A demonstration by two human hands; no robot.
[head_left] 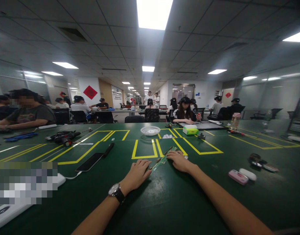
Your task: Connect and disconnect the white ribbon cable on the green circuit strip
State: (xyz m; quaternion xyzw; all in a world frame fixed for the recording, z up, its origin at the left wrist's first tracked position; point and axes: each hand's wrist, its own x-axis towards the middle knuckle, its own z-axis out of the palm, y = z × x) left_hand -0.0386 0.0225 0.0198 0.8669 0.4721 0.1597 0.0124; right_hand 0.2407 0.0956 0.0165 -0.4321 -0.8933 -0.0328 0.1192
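Observation:
A narrow green circuit board (161, 161) lies slanted between my hands, just over or on the dark green table; I cannot tell whether it touches the surface. My left hand (138, 173), a watch (116, 192) on its wrist, has its fingers bent at the board's near left end. At the far right end my right hand (179, 161) grips the board's edge with curled fingers. Small brown and metallic parts stand along the board's upper face. My fingers cover parts of both ends.
Ahead is a white round basket (150, 131), with a green tissue pack (190, 130) to its right. A phone (90, 162) on a cable lies left, near a white power strip (15, 209). Right are a pink case (238, 177) and sunglasses (256, 160). Several people sit beyond.

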